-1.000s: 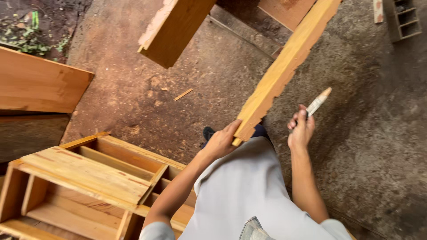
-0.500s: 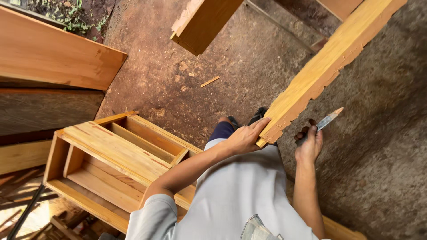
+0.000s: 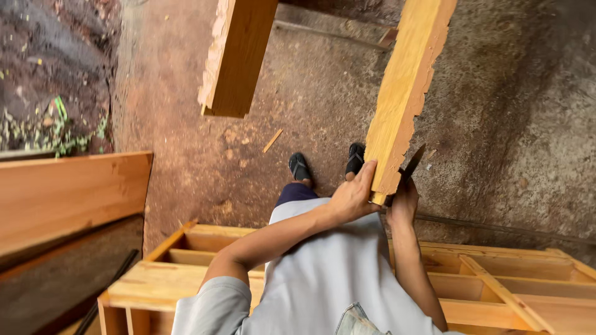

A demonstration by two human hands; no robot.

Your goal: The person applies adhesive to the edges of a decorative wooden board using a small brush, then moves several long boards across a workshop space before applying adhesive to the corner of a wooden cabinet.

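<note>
the left hand [image 3: 354, 197] is wrapped around the near end of a long plank [image 3: 403, 93], fingers over its face and thumb below, pinching the wood firmly. the plank runs up and away from that hand to the top edge of the view, tilted slightly right, with a rough, chipped right edge. the right hand [image 3: 403, 201] sits just right of the plank's near end, closed around the handle of a blade [image 3: 411, 166]; the dark blade points up and lies against the plank's right edge, touching or nearly so, hard to tell which.

just left of the plank's near end, lower toward the ground, are two feet in dark sandals [image 3: 327, 162] on the dirt floor [image 3: 496, 124]. a second, thicker board [image 3: 239, 56] hangs in from the top, well left of the plank, its cut end showing. a small wood sliver [image 3: 272, 141] lies on the floor between that board and the plank's near end.

below the plank, behind the grey shirt [image 3: 323, 279], lies a wooden frame [image 3: 496, 273] with open compartments and a diagonal slat. far left of the plank, a broad wooden panel [image 3: 68, 192] stands on edge, with soil and green weeds [image 3: 56, 124] above it.
</note>
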